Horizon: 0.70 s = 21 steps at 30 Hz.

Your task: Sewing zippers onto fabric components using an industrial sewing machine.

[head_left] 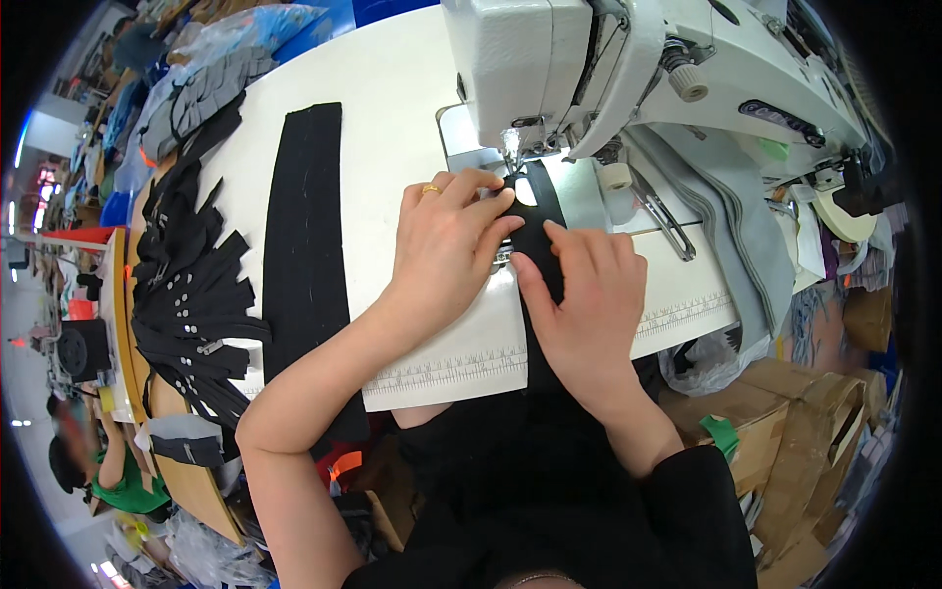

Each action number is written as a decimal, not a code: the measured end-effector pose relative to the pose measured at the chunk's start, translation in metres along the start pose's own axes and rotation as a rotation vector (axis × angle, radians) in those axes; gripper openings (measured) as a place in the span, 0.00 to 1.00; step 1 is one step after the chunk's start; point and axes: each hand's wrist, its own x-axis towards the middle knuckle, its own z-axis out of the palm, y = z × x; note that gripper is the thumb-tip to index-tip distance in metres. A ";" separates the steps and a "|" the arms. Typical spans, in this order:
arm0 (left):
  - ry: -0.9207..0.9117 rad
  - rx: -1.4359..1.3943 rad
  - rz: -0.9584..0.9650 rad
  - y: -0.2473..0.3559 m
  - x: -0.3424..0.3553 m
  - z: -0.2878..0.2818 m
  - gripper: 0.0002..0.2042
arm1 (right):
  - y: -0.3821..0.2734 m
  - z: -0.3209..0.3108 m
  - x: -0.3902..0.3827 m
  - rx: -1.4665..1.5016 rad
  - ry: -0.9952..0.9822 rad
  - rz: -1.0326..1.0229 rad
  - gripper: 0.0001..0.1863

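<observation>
A black fabric strip (pixel 538 240) runs from the needle area of a white sewing machine (pixel 520 59) down over the table's front edge toward my lap. Close to the presser foot (pixel 514 162), my left hand (pixel 442 240) has its fingers bent and drawn together at the strip's left edge; a ring is on one finger. Lower down, my right hand (pixel 592 299) holds the strip between thumb and index finger. What lies directly beneath the fingertips is hidden. Left of my left forearm, a wide black fabric panel (pixel 306 206) lies flat on the white table.
Black zippers (pixel 196 314) with metal sliders heap at the table's left edge. Metal snips (pixel 667 218) lie right of the needle, beside layered grey fabric (pixel 731 216). Cardboard boxes (pixel 785 432) stand at lower right. Another person in green (pixel 128 481) is at far left.
</observation>
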 end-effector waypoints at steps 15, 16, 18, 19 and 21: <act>-0.066 -0.014 0.031 0.009 -0.010 -0.009 0.13 | 0.012 -0.003 0.014 0.638 -0.179 0.472 0.09; -0.091 0.021 0.016 0.012 -0.010 -0.011 0.14 | 0.012 -0.002 0.016 0.640 -0.178 0.473 0.09; -0.122 0.058 0.001 0.012 -0.009 -0.012 0.14 | 0.013 -0.001 0.018 0.672 -0.181 0.466 0.07; -0.137 0.068 -0.003 0.011 -0.009 -0.012 0.15 | 0.013 0.000 0.018 0.675 -0.181 0.470 0.07; -0.156 0.079 -0.002 0.010 -0.007 -0.012 0.15 | 0.014 0.000 0.019 0.646 -0.186 0.449 0.08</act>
